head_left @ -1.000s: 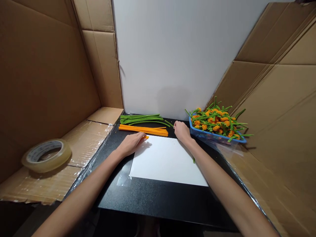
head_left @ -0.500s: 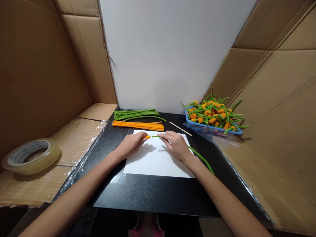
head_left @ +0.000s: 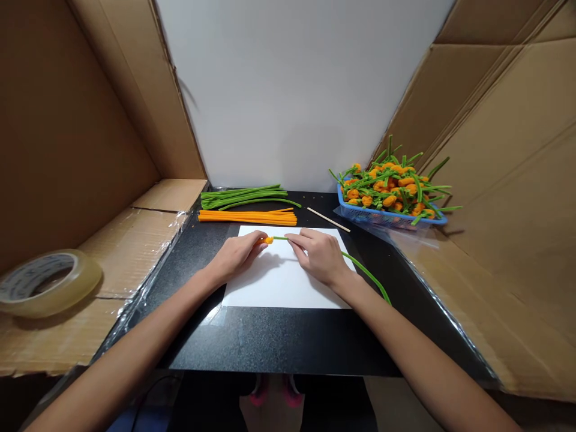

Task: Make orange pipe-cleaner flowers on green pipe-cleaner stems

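Observation:
Over the white sheet [head_left: 279, 282], my left hand [head_left: 238, 255] pinches a small orange fuzzy piece [head_left: 269, 240]. My right hand [head_left: 317, 255] grips a green fuzzy stem [head_left: 281, 238] close to its end. The stem's tip meets the orange piece, and its long tail curves out behind my right hand toward the right forearm. Most of the orange piece is hidden by my left fingers.
Green stems [head_left: 243, 197] and orange stems [head_left: 247, 216] lie behind the sheet, with a thin stick [head_left: 328, 219] to their right. A blue basket [head_left: 391, 217] of orange-and-green pieces stands back right. A tape roll [head_left: 85, 276] rests on cardboard at left.
The green stem's tip has closed the small gap and now touches the orange piece. The whole view has shifted slightly.

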Demonstrator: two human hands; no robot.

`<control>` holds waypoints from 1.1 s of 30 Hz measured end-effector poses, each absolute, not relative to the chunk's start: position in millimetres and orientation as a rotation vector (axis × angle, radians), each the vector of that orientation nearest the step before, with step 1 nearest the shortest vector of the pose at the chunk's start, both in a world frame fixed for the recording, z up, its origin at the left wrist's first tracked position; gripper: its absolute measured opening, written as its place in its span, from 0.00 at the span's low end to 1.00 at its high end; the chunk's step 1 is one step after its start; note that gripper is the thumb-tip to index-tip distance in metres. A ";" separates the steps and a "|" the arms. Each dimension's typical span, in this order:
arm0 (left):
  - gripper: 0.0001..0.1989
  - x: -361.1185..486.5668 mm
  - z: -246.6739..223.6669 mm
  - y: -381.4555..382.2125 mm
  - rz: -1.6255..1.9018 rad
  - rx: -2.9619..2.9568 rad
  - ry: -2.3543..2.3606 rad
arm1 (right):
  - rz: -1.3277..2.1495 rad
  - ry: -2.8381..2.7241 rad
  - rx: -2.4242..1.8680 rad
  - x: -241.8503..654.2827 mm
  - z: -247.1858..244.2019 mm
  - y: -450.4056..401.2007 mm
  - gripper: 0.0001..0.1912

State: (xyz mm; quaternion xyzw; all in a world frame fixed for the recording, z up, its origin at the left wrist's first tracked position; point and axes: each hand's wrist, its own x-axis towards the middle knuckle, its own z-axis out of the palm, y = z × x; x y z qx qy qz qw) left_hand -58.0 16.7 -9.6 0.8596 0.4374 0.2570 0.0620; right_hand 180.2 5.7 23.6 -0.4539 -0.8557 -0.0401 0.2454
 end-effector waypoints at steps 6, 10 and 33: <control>0.16 -57.6 -8.0 15.7 0.754 2.588 1.352 | -0.121 -2.355 -1.257 182.0 25.5 4.3 0.11; 0.15 -57.2 -8.8 15.7 0.744 2.597 1.331 | -0.111 -2.363 -1.266 181.5 23.9 4.6 0.12; 0.10 -48.6 -6.9 12.3 0.486 2.691 1.377 | 0.285 -2.254 -1.117 175.3 17.2 7.2 0.04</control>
